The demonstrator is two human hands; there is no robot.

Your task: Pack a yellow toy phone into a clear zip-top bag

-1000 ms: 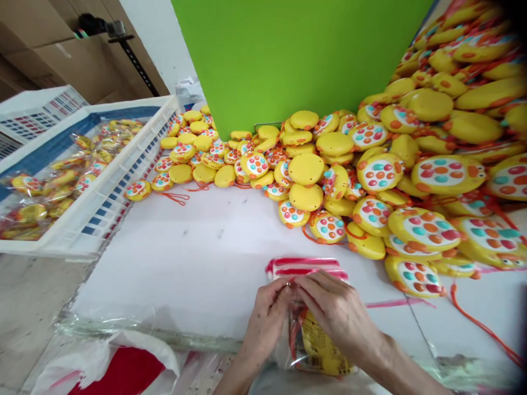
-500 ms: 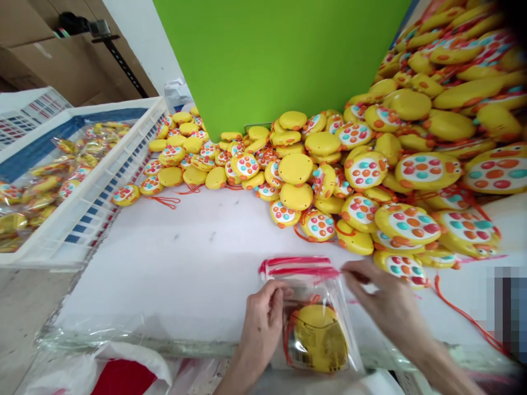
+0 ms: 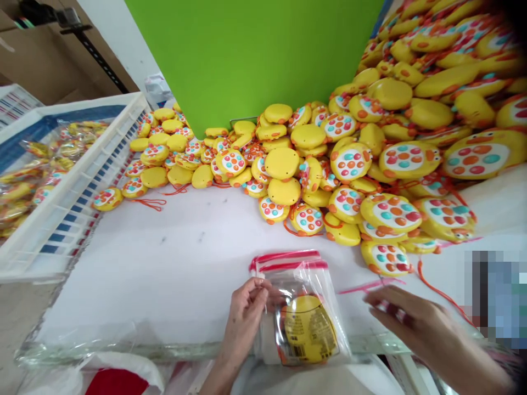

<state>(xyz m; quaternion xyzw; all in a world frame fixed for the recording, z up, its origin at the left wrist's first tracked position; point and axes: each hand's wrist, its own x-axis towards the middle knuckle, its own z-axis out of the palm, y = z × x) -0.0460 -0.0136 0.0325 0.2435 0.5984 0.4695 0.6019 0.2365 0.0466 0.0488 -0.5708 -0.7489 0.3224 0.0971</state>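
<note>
**A:** So, where's the piece in hand?

**B:** Low in the middle of the frame. A round yellow plastic toy (image 3: 308,329), with an orange cord (image 3: 282,323) tucked beside it, lies inside a clear zip-top plastic bag (image 3: 302,312) with red closure strips along its top edge. The bag rests on a white table (image 3: 164,258), near the edge closest to the wearer.

**A:** And the grip?

**B:** The left hand (image 3: 242,323) is closed to a pinch, its fingertips (image 3: 260,291) holding the left side of the bag. The right hand (image 3: 411,323) is off the bag, out to the lower right, with its fingers (image 3: 381,302) half curled. I can't tell whether they have hold of anything. A thin pink strip (image 3: 370,286) lies just beyond them.

**A:** What's around that?

**B:** A big heap of round yellow toys with coloured dots (image 3: 329,175) fills the upper right and runs along the back of the table, against a bright green board (image 3: 247,55). At the left of the frame, a white plastic crate (image 3: 78,203) holds bagged yellow toys (image 3: 28,192). A red-and-white plastic bag (image 3: 117,381) shows at the bottom left.
</note>
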